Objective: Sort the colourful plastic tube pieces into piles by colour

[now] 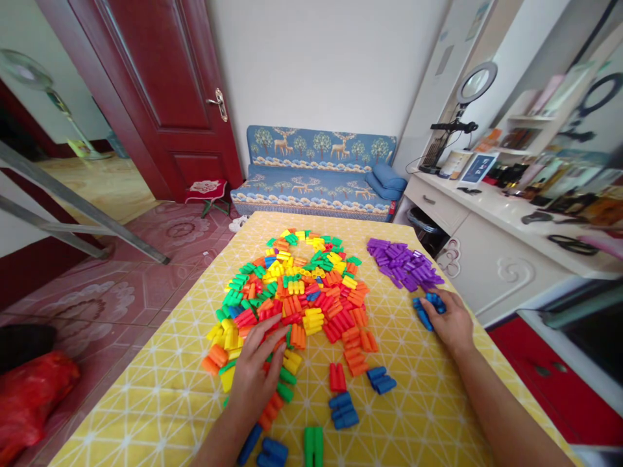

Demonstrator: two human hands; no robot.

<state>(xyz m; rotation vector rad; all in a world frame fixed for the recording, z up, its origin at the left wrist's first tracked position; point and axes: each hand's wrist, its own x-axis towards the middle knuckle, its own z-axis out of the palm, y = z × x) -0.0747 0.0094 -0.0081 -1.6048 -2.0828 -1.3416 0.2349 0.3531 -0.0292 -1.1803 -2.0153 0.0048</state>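
Head view: blue plastic tube blocks (422, 315) are gripped by the right hand (453, 322), right of centre, just below the purple block pile (403, 264). Mid-frame, the mixed-colour block heap (293, 305) is partly covered by the left hand (256, 366); whether anything's pinched can't be told.

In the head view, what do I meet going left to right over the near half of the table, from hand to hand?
Bare left hand → green tubular plastic piece → blue three-tube plastic piece → another blue tubular plastic piece → bare right hand. Overlapping pieces are left out.
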